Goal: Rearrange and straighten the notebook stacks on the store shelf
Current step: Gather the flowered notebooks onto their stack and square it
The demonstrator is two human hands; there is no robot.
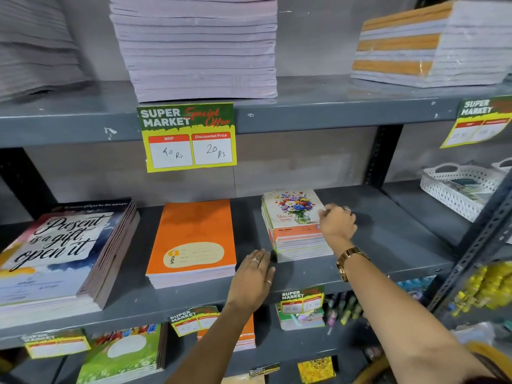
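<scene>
On the middle grey shelf (388, 234) stand three notebook stacks: a large "Present is a gift" stack (63, 253) at the left, an orange stack (194, 242) in the middle, and a small flower-cover stack (293, 223) to the right. My right hand (336, 224) rests against the right edge of the flower-cover stack, fingers curled on its top books. My left hand (253, 275) lies flat on the shelf between the orange stack and the flower-cover stack, fingertips near the small stack's front left corner, holding nothing.
The upper shelf carries tall pale notebook piles (199, 48) and an orange-striped pile (426, 45). A yellow price sign (189, 137) hangs from its edge. A white basket (460, 187) sits at the right. Lower shelves hold more notebooks (122, 353) and pens (343, 309).
</scene>
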